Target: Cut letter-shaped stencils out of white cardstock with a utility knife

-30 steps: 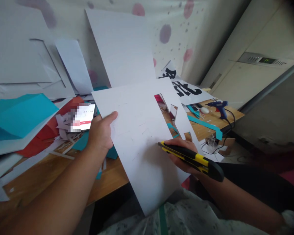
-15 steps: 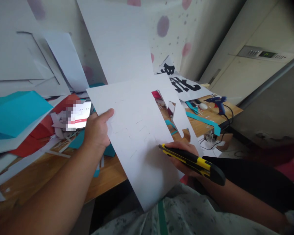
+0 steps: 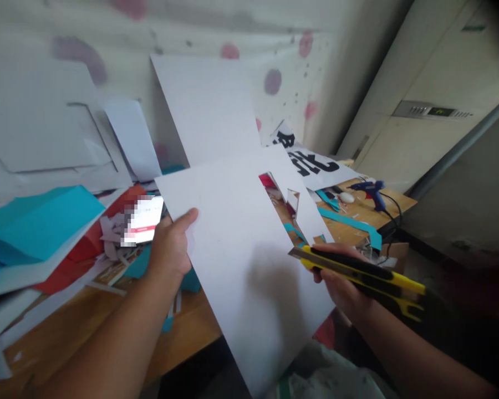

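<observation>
Low in the frame's centre, the left hand (image 3: 171, 244) pinches the left edge of a white cut-out board (image 3: 241, 260), thumb on top. At lower right, the right hand (image 3: 343, 280) is closed around a yellow-and-black utility knife (image 3: 357, 271) beside the board's right edge. Farther back at right, a blue glue gun (image 3: 370, 188) lies on the wooden table (image 3: 191, 324).

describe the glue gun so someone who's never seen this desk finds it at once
Follow the wooden table to its far right corner, beside the pale cabinet. The glue gun lies there, just beyond a long teal paper strip. It alone is dark blue, with a black cord looping off the table edge.
</observation>
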`<state>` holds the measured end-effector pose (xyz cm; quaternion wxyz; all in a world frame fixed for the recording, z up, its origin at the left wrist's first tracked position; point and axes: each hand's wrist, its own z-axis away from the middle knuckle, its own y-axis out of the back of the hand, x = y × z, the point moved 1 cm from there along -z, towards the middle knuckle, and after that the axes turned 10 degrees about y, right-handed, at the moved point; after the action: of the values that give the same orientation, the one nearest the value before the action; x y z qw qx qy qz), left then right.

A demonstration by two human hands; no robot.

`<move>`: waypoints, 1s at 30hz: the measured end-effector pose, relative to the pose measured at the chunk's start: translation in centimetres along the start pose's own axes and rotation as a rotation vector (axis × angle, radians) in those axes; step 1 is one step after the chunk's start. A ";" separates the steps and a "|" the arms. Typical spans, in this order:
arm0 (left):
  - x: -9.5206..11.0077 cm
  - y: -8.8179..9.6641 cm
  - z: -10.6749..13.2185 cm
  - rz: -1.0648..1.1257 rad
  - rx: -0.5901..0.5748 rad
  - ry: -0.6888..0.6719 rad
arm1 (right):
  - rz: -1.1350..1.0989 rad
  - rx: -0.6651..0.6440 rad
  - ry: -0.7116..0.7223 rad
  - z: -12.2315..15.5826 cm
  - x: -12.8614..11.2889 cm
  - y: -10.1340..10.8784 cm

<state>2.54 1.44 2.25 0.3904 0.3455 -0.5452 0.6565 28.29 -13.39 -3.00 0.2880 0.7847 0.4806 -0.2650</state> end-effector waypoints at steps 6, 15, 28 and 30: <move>0.8 -0.2 0.9 -0.014 -0.079 0.056 | -0.284 0.120 0.120 -7.0 0.5 -1.4; 0.5 -1.0 2.5 -0.094 -0.143 0.145 | -0.122 -0.016 0.211 -12.5 2.3 -3.9; 0.7 -1.2 2.5 -0.110 -0.088 0.197 | -0.371 -0.507 0.205 -18.3 2.3 -0.7; 0.6 -1.2 2.4 -0.112 -0.078 0.193 | -0.361 -0.521 0.200 -18.4 2.7 -1.0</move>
<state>3.36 -0.74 3.73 0.4903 0.2951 -0.5100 0.6421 31.00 1.60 7.65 0.3786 0.6090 0.6895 -0.1017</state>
